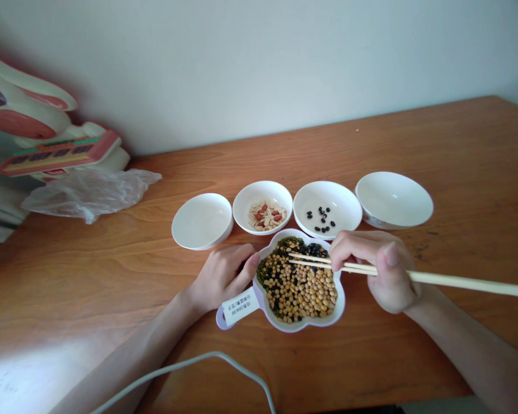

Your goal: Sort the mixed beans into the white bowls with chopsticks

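My right hand [384, 267] is closed around a pair of chopsticks [453, 280]. Their tips are over the mixed beans [297, 282] in a purple-and-white, flower-shaped bowl [342, 310] with a short labelled handle [239, 307]. My left hand [227, 273] holds this bowl by its left rim, thumb at the edge and fingers curled. Yellow, black and small green beans lie mixed in it. Just behind, one white bowl [240, 200] contains peanuts and pale flat seeds [266, 215], and another white bowl [349, 201] contains several black beans [323, 219].
A bare white bowl [201, 221] stands at the row's left end, another white bowl [392, 198] at its right end. Clear plastic bag [90, 192] and animal-shaped toy keyboard [60, 152] sit back left. A white cable [211, 355] crosses the near side of the wooden table [155, 276].
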The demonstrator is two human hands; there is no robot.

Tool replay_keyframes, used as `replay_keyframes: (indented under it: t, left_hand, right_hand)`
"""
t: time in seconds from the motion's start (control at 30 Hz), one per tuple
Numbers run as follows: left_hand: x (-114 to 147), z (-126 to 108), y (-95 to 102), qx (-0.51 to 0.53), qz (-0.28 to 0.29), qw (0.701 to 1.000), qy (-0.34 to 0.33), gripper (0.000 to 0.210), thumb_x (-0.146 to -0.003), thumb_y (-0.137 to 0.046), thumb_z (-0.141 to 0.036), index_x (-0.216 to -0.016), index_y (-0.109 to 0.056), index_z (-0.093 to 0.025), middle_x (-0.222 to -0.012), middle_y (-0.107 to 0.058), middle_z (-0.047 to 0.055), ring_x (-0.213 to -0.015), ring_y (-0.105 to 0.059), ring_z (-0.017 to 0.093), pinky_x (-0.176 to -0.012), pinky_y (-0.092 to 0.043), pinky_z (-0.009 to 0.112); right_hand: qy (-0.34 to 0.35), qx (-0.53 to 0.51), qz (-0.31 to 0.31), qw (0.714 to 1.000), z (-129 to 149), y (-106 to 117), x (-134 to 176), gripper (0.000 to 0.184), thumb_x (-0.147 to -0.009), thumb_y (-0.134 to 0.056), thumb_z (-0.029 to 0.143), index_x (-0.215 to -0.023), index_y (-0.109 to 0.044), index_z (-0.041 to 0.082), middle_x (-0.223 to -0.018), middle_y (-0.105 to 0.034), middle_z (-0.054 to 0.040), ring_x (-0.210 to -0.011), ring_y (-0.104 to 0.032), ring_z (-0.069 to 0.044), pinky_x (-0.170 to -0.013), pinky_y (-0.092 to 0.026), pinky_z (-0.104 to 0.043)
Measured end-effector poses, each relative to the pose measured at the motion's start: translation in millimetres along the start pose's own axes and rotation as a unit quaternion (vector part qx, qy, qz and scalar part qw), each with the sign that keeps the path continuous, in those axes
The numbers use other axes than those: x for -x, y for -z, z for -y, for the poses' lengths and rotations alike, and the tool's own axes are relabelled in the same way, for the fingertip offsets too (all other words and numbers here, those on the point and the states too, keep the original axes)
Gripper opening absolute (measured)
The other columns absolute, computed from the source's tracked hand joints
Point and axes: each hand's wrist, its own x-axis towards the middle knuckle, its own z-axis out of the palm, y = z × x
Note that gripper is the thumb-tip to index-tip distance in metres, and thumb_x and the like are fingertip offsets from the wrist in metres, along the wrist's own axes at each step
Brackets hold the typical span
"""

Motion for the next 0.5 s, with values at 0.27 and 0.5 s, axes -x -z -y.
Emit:
replay_keyframes:
  t: [0.27, 0.5]
  left_hand:
    - [-0.1, 0.3, 0.5, -0.001, -0.001, 1.0, -0.001, 0.035, -0.109, -0.039, -0.035, -0.079, -0.047, -0.019, -0.07, -0.056, -0.001, -0.061, -0.047, 0.011, -0.06, -0.033, 0.028]
    - [-0.3, -1.4, 1.3, -0.007, 0.001, 1.0, 0.003, 0.037, -0.109, -0.037, -0.036, -0.079, -0.048, -0.019, -0.071, -0.056, -0.001, -0.061, -0.048, 0.012, -0.059, -0.033, 0.028]
  right_hand:
    - [0.02, 0.002, -0.014, 1.0, -0.7, 1.2, 1.2, 0.071, -0.106, -0.02, 0.063, -0.077, -0.069, 0.022, -0.07, -0.064, -0.0055, -0.065, -0.059, -0.02, -0.063, -0.042, -0.037]
    - [0.032, 0.004, -0.04, 0.999, 8.2, 0.9, -2.7, 0.076, -0.102, -0.02, 0.072, -0.072, -0.069, 0.022, -0.07, -0.067, -0.004, -0.064, -0.062, -0.019, -0.061, -0.041, -0.036]
